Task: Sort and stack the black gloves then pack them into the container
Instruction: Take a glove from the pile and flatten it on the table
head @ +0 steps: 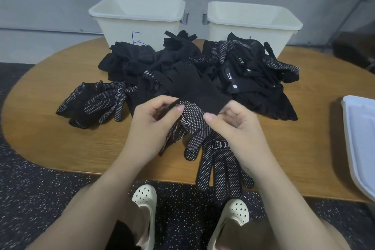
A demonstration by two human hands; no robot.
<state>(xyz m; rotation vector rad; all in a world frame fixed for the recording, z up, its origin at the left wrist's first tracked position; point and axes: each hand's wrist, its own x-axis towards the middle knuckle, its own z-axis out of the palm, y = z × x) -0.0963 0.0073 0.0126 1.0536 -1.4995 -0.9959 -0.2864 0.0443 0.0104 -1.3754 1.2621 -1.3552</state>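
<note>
— Spreading across the oval wooden surface (60, 148) was a big loose heap of black gloves (182, 71), with two cream bins behind it, the left bin (121, 20) marked with a blue letter, the right bin (263, 24) partly masked by the pile. A white lid (361, 138) lay at the right edge. Neither bin seemed to hold gloves, though their bottoms were hidden, so I judged packing had barely begun.

— And the hands?

— Both worked near the front edge. The left hand (150, 126) had its fingers curled, pinching the cuff of a dotted glove (192, 119). The right hand (237, 126) pinched the same glove's other cuff edge, thumb on top. Beneath it lay another dotted glove (219, 168), flat, fingers pointing off the near edge.

— How should the step have gone?

— I'd have pulled the cuff taut, turned the grip dots up, and laid it square on the flat one, cuffs aligned. Soft knit bunches easily.

— Their look?

— Black knit, white grip dots, a square white emblem on the palm. A few more dotted ones (97, 103) lay loose at the left.
</note>
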